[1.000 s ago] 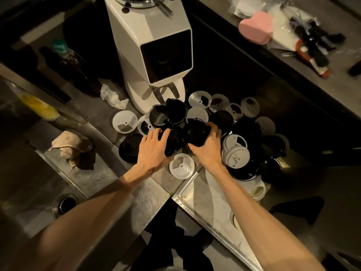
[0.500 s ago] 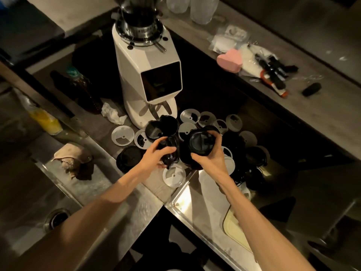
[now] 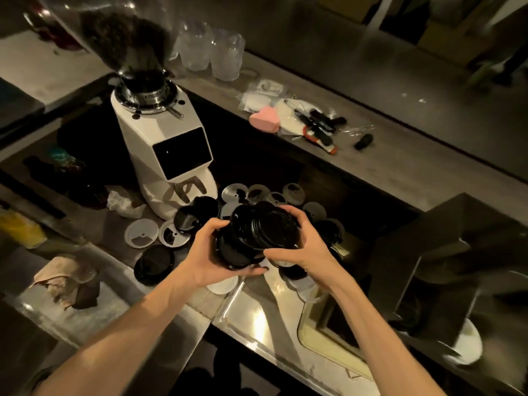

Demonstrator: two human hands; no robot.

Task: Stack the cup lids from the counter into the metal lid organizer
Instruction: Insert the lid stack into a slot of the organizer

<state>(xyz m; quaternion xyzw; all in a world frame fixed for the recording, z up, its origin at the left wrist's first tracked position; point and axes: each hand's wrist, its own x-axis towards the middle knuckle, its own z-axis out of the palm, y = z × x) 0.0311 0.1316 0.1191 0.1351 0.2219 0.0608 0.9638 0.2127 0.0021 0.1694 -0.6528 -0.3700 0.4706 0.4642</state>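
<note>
Both hands hold black cup lids raised above the counter. My left hand [image 3: 208,254] grips a black lid [image 3: 231,254] from below and the side. My right hand [image 3: 300,250] grips a small stack of black lids [image 3: 265,228], which touches the left one. Beneath them several black and white lids lie scattered, among them a white lid [image 3: 142,232] and a black lid [image 3: 154,262] on the left. A dark metal lid organizer [image 3: 445,252] stands at the right, blurred, with a white lid [image 3: 468,342] at its base.
A white coffee grinder [image 3: 163,155] stands behind the lid pile. A crumpled cloth [image 3: 64,278] lies on the steel surface at left, a tissue [image 3: 123,201] near the grinder. The raised back counter holds a pink heart-shaped object [image 3: 264,120], tools and clear cups [image 3: 211,52]. A cutout [image 3: 328,324] opens in the steel counter.
Both hands lifted off the pile with black lids and brought them together in the air. The camera tilted up, bringing the organizer at the right into view.
</note>
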